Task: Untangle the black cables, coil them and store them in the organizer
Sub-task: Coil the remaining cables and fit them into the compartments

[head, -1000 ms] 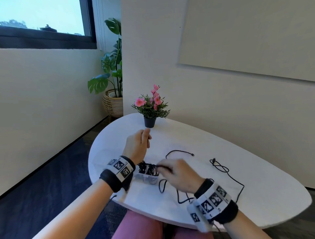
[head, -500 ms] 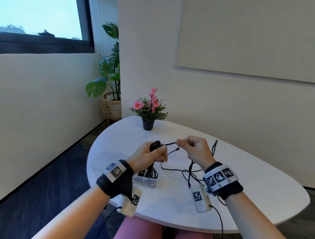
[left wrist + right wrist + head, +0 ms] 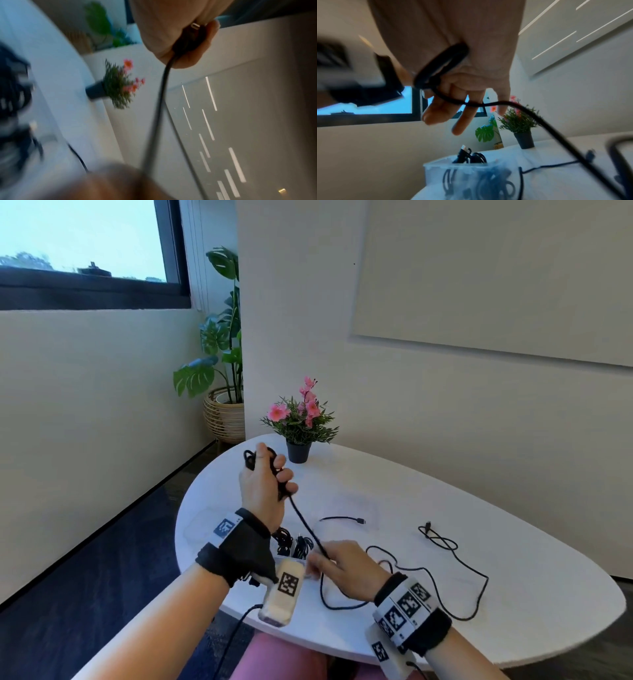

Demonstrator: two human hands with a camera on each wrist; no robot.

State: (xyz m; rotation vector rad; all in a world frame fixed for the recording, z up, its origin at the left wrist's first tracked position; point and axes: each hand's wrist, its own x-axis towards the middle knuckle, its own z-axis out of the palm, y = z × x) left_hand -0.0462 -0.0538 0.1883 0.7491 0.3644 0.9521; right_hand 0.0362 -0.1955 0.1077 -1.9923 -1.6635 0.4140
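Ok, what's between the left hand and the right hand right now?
In the head view, one stretch of black cable runs taut from the raised left hand down to the right hand. The organizer sits below it.

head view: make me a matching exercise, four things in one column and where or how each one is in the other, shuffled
Things:
1. left hand
2. right hand
3. organizer
4. flower pot

States:
a. upright on the far side of the table
b. raised, gripping loops of cable
c. low by the organizer, pinching the cable
d. holds coiled cables

Pairs: 1-b, 2-c, 3-d, 4-a
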